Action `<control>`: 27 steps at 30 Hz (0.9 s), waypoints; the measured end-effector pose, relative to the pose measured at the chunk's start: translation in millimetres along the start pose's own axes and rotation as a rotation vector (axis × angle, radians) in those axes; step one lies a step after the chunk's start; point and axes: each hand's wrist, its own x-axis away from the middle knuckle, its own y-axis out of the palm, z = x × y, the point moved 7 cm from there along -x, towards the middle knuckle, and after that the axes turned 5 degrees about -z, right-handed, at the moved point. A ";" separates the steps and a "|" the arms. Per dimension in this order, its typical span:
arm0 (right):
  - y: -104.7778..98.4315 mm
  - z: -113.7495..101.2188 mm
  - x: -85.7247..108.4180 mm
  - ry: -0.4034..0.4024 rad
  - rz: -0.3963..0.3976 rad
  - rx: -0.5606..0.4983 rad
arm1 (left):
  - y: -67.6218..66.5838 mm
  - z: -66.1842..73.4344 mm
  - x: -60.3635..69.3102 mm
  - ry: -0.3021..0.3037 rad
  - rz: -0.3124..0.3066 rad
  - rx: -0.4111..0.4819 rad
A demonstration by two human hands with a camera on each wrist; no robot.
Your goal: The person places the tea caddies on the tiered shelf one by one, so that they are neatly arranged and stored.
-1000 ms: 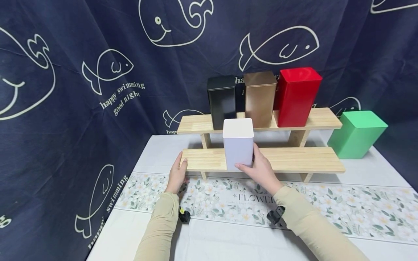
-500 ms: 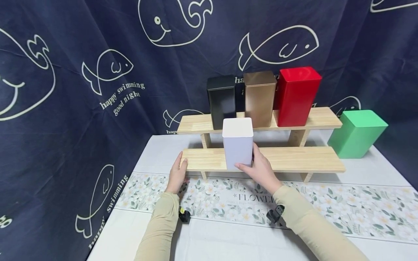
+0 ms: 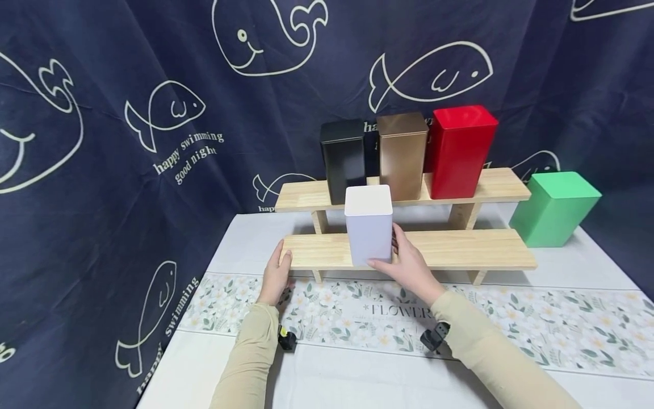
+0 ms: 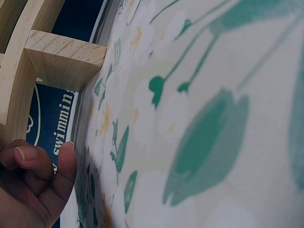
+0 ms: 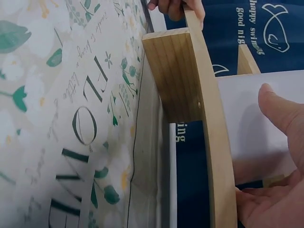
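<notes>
A white rectangular canister [image 3: 369, 233] with a flat lid stands upright on the lower board of a two-step wooden shelf [image 3: 470, 248]. My right hand [image 3: 409, 270] holds its lower right corner, thumb across the front; the right wrist view also shows this hand [image 5: 273, 204] against the white wall. At the board's left end my left hand [image 3: 275, 277] grips the wood. In the right wrist view that left hand [image 5: 178, 10] has fingers on both sides of the board. Its fingers [image 4: 35, 164] look curled beside the board in the left wrist view.
On the upper board [image 3: 301, 196] stand a black canister [image 3: 343, 165], a bronze one [image 3: 402, 162] and a red one [image 3: 461, 156]. A green canister [image 3: 554, 213] is on the white table [image 3: 352, 378] at the right. A floral runner [image 3: 245, 298] lies before the shelf.
The head view has shifted slightly, moving the scene a little to the left. Both hands and the white canister keep the same places on the shelf.
</notes>
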 end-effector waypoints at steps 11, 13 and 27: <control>-29.3 0.6 21.4 0.012 -0.010 -0.022 | -0.8 0.0 1.5 -0.007 -0.004 0.025; -37.8 -1.6 25.0 -0.006 0.008 -0.025 | -0.5 0.3 1.5 -0.005 -0.008 0.018; -107.7 -10.4 48.0 -0.080 0.169 0.049 | -0.7 0.8 1.9 -0.015 -0.024 0.006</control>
